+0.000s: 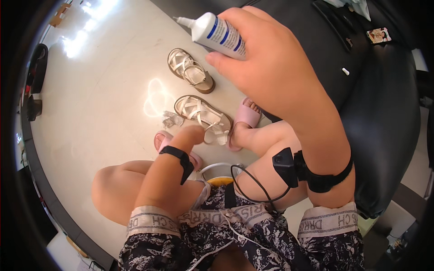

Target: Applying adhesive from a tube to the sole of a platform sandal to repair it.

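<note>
My right hand point(253, 52) is closed round a white squeeze tube point(219, 34) with blue bands, held sideways high in the view, its narrow nozzle uncapped and pointing left. Lower down, my left hand point(192, 135) is curled by a strappy cream sandal point(196, 110) and some white crumpled material point(217, 137); what its fingers grip is hidden. A second cream sandal point(190, 70) lies above that one on the pale floor point(99, 113). A small white cap point(346, 71) lies on the black padded seat point(379, 117).
My feet are in pink slides point(246, 113), knees bent. A crumpled scrap point(172, 119) lies left of the lower sandal. A small picture card point(378, 35) and a dark elongated item point(330, 20) rest on the seat at upper right. A black cable point(255, 185) loops from my right wrist strap.
</note>
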A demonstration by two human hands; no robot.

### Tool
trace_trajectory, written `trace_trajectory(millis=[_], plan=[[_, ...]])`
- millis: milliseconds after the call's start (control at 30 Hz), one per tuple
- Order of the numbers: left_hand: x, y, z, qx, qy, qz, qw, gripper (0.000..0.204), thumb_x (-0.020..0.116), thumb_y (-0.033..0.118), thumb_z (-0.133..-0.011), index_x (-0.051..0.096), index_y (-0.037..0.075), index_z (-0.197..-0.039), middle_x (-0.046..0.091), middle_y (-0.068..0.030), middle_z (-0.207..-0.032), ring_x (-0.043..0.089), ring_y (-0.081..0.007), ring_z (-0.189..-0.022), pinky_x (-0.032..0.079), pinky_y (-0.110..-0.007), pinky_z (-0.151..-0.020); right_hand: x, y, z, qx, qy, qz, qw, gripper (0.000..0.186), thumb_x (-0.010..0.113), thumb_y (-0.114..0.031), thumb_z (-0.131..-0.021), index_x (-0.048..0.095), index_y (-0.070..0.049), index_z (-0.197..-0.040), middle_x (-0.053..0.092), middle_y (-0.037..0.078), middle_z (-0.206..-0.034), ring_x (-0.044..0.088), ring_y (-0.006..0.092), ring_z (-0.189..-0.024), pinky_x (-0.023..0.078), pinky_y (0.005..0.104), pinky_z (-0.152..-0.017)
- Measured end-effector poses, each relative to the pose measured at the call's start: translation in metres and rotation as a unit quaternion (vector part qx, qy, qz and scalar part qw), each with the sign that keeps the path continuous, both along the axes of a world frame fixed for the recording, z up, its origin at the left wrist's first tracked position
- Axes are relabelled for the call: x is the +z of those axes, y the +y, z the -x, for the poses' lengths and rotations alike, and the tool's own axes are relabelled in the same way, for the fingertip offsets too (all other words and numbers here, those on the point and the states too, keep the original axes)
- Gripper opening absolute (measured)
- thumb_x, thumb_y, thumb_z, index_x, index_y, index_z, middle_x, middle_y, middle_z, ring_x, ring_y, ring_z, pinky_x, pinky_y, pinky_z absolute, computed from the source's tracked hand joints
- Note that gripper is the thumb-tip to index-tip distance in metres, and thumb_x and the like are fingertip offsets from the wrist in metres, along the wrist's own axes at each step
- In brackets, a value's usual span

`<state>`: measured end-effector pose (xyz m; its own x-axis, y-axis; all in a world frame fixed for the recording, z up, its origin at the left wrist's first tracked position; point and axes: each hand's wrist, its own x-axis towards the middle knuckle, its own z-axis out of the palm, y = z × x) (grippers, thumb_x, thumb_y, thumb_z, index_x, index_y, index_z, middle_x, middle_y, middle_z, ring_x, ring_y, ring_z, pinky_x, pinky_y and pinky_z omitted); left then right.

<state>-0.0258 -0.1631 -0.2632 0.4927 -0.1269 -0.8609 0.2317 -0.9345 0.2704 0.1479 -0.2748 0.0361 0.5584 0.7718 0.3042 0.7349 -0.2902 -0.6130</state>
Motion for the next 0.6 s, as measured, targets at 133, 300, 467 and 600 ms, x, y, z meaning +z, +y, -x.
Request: trace_trajectory(millis=[133, 300, 467, 600], plan=[[-0.031, -0.014, 0.023, 0.072, 0.033, -0.033, 0.996, 0.028, 0.049, 0.013, -0.082, 0.067, 0.005, -0.101, 0.064, -0.0154, -0.107, 0.060, -0.0319, -0.101, 0.048, -0.038, -0.085, -0.006, -0.002, -0.004, -0.014, 0.016, 0.005, 1.000, 0.026, 0.065, -0.018, -0.075, 0.058, -0.005, -0.096, 0.057, 0.010, -0.087, 0.057, 0.0292, -0.079, 0.046, 0.0388, -0.068], [-0.107, -0.007, 0.047, 0.340, -0.114, 0.027, 0.933, 0.040, 0.055, 0.028, -0.084, 0.058, 0.005, -0.117, 0.065, -0.0157, -0.104, 0.063, -0.0284, -0.092, 0.050, -0.035, -0.078, -0.001, 0.000, -0.005, -0.025, 0.034, 0.016, 0.999, 0.023, 0.066, -0.016, -0.073, 0.057, -0.003, -0.089, 0.055, 0.012, -0.085, 0.057, 0.0324, -0.081, 0.046, 0.0408, -0.069], [-0.116, -0.039, 0.024, 0.753, -0.007, 0.241, 0.612, 0.047, 0.066, 0.041, -0.081, 0.059, 0.001, -0.105, 0.062, -0.0061, -0.080, 0.057, -0.0151, -0.061, 0.046, -0.028, -0.049, -0.003, 0.003, -0.010, -0.013, 0.033, 0.052, 0.998, 0.021, 0.066, -0.014, -0.071, 0.056, -0.003, -0.087, 0.054, 0.013, -0.086, 0.055, 0.0334, -0.084, 0.047, 0.0416, -0.070], [-0.116, -0.043, 0.026, 0.857, 0.051, 0.367, 0.358, 0.020, 0.065, 0.025, -0.085, 0.056, 0.008, -0.084, 0.052, -0.0032, -0.062, 0.047, -0.0156, -0.048, 0.037, -0.026, -0.041, -0.015, 0.009, -0.005, -0.028, 0.059, 0.071, 0.995, 0.026, 0.066, -0.013, -0.070, 0.054, -0.004, -0.091, 0.053, 0.012, -0.091, 0.053, 0.0312, -0.089, 0.046, 0.0403, -0.074]])
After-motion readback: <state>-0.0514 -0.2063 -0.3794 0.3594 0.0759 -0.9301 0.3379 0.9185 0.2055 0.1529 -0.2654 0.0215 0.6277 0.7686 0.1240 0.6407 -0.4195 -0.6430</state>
